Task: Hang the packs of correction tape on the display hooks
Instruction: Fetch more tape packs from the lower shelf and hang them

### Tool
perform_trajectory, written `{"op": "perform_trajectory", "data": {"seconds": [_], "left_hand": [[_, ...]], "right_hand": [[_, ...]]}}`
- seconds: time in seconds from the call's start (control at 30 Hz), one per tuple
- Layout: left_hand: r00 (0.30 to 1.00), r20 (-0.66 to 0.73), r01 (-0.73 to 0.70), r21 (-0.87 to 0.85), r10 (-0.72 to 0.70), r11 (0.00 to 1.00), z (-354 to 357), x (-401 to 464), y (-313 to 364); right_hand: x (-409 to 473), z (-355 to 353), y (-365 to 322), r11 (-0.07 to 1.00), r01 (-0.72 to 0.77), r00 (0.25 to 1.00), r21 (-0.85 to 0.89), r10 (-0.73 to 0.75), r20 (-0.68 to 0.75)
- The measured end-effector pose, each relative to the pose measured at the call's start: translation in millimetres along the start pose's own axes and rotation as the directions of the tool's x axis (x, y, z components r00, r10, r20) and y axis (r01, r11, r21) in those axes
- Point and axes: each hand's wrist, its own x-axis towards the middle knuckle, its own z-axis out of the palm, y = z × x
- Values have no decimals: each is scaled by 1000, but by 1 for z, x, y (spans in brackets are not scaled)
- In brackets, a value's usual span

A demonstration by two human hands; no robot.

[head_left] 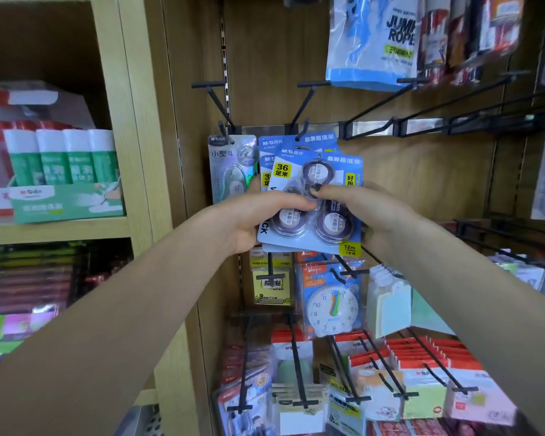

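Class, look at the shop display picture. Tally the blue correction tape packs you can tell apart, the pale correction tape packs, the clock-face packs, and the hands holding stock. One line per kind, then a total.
Blue correction tape packs: 3 (fanned, overlapping)
Pale correction tape pack: 1 (on a hook)
Clock-face pack: 1
Hands: 2, left hand and right hand
Total: 7

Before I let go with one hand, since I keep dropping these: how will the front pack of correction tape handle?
The front pack looks like a flat card, probably stiff and light. Its glossy plastic bubbles could be slippery under the right hand. Several packs fan out in the left hand, so they may slide apart.
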Motion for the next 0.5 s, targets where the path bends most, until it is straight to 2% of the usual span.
{"op": "perform_trajectory", "data": {"seconds": [0.33, 0.5], "left_hand": [[999, 35, -29, 54, 27, 998, 2, -7, -18], [992, 33, -122, 82, 119, 989, -1, -26, -31]], "right_hand": [[-22, -9, 12, 1000, -18, 999, 11, 17, 37], [-27, -11, 26, 999, 10, 998, 44, -12, 65]]}}
